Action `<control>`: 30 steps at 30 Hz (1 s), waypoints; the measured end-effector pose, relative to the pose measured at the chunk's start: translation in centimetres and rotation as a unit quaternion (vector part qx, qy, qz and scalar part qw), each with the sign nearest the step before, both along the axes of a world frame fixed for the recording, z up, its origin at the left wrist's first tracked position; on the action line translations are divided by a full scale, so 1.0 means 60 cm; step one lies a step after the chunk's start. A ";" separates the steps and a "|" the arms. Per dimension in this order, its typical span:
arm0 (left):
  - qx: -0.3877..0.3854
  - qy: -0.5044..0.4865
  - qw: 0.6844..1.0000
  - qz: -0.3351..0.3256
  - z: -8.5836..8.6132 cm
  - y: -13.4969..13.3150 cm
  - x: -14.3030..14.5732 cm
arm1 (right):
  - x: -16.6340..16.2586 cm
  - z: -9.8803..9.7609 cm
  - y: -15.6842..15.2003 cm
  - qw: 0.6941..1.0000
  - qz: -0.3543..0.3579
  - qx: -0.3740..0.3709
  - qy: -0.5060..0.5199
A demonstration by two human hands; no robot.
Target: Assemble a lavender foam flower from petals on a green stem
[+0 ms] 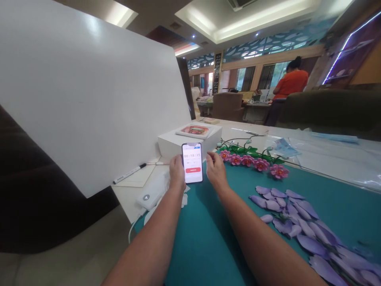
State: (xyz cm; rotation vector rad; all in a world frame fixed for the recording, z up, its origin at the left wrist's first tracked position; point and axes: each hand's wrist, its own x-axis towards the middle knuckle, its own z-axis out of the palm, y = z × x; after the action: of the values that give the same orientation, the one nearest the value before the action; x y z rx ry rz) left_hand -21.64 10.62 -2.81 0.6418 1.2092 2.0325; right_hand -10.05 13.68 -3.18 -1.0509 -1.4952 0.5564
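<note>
A smartphone [193, 163] stands upright in my left hand [177, 173], whose fingers are closed on its left edge. Its lit screen reads 00:18:35 above a red button. Just right of the phone is my right hand [216, 170], apart from it, its fingers loosely bent with nothing visible in them. Beyond the right hand lies a row of pink artificial flowers [247, 160] with green leaves and stems. Many loose purple petals [306, 226] are spread on the teal mat [199, 238], to the right of my right forearm.
A white box [169, 143] carries a picture-topped item [195, 130] behind the phone. To the left are a large white board [98, 91], a marker [130, 173] and a white power bank [151, 197] with a cable. A person in orange [293, 84] stands in the background.
</note>
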 end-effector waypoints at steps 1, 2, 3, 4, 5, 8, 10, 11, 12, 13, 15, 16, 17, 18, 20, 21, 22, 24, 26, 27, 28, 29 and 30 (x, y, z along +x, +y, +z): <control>0.004 0.011 1.000 0.014 0.001 -0.001 0.000 | 0.003 0.006 0.000 1.000 -0.001 0.003 0.006; 0.008 0.023 0.999 0.027 0.002 -0.001 0.000 | 0.005 0.011 -0.001 1.000 -0.001 0.005 0.010; 0.013 0.034 0.999 0.038 0.003 -0.002 0.000 | 0.007 0.017 -0.002 1.000 0.000 0.009 0.012; 0.019 0.042 0.998 0.048 0.004 -0.003 -0.001 | 0.009 0.023 -0.004 1.000 0.003 0.012 0.013; 0.025 0.055 0.996 0.062 0.006 -0.005 -0.002 | 0.010 0.028 -0.007 1.000 0.006 0.016 0.012; 0.043 0.132 0.981 0.137 0.012 -0.010 -0.005 | 0.017 0.042 -0.020 0.999 0.021 0.028 0.001; 0.054 0.198 0.961 0.184 0.017 -0.014 -0.007 | 0.031 0.051 -0.033 0.999 0.028 0.036 -0.012; 0.060 0.220 0.954 0.192 0.020 -0.016 -0.007 | 0.042 0.056 -0.041 0.998 0.030 0.043 -0.022; 0.066 0.234 0.950 0.196 0.023 -0.018 -0.006 | 0.056 0.061 -0.051 0.998 0.031 0.051 -0.034; 0.068 0.237 0.950 0.190 0.026 -0.021 -0.005 | 0.073 0.066 -0.061 0.996 0.031 0.062 -0.047; 0.072 0.242 0.952 0.174 0.032 -0.025 -0.001 | 0.115 0.076 -0.083 0.993 0.028 0.088 -0.076; 0.065 0.274 0.944 0.172 0.035 -0.027 0.002 | 0.140 0.081 -0.094 0.991 0.024 0.099 -0.089; 0.059 0.305 0.935 0.170 0.037 -0.029 0.004 | 0.167 0.084 -0.106 0.989 0.017 0.106 -0.100; 0.058 0.332 0.926 0.169 0.039 -0.030 0.007 | 0.196 0.087 -0.117 0.988 0.006 0.110 -0.110; 0.046 0.379 0.908 0.172 0.043 -0.033 0.011 | 0.258 0.089 -0.139 0.986 -0.029 0.107 -0.128; 0.034 0.401 0.899 0.173 0.045 -0.034 0.013 | 0.290 0.088 -0.150 0.984 -0.052 0.103 -0.133; 0.019 0.424 0.888 0.176 0.047 -0.035 0.015 | 0.323 0.086 -0.159 0.983 -0.076 0.096 -0.140; 0.012 0.433 0.885 0.169 0.049 -0.037 0.020 | 0.387 0.079 -0.177 0.977 -0.136 0.075 -0.148; 0.004 0.451 0.879 0.154 0.050 -0.040 0.028 | 0.448 0.070 -0.194 0.972 -0.180 0.051 -0.143; -0.026 0.486 0.862 0.140 0.050 -0.042 0.034 | 0.475 0.065 -0.202 0.970 -0.195 0.033 -0.143; -0.035 0.501 0.856 0.123 0.050 -0.044 0.043 | 0.500 0.060 -0.210 0.966 -0.212 0.012 -0.146; -0.039 0.516 0.850 0.101 0.049 -0.047 0.054 | 0.522 0.055 -0.218 0.963 -0.223 -0.008 -0.148; -0.040 0.529 0.844 0.075 0.049 -0.051 0.067 | 0.542 0.050 -0.225 0.961 -0.233 -0.023 -0.150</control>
State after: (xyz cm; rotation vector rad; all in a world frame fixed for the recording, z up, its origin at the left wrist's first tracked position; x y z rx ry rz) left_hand -17.64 7.58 0.11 1.8083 1.9623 1.6905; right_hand 22.48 0.20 -0.19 -1.5185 -1.4261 0.0988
